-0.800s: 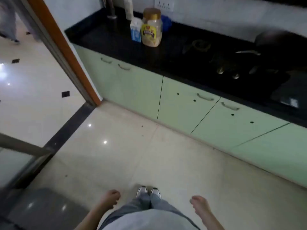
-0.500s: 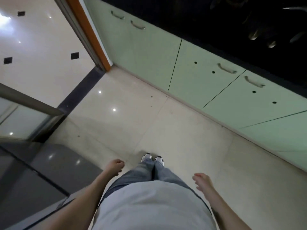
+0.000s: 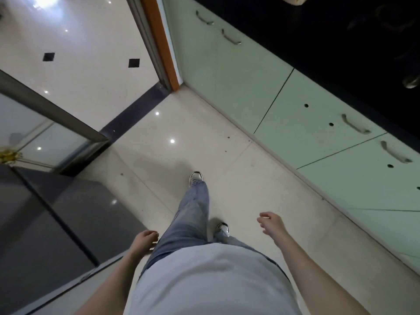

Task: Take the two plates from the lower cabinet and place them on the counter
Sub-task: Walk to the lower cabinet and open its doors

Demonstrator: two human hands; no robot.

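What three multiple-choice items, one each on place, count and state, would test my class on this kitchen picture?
1. Where does the lower cabinet lie from the person?
A. ahead, to the right
B. behind
C. ahead, to the left

2. How many cabinet handles show?
A. two
B. four
C. six

3. What state are the cabinet doors in?
A. all shut
B. one ajar
C. all wide open

Answers:
1 A, the green fronts run along the right side under the black counter.
2 B, two handles sit near the doorway and two further right.
3 A, every door lies flush; the left hand and right hand hang empty, no plates out.
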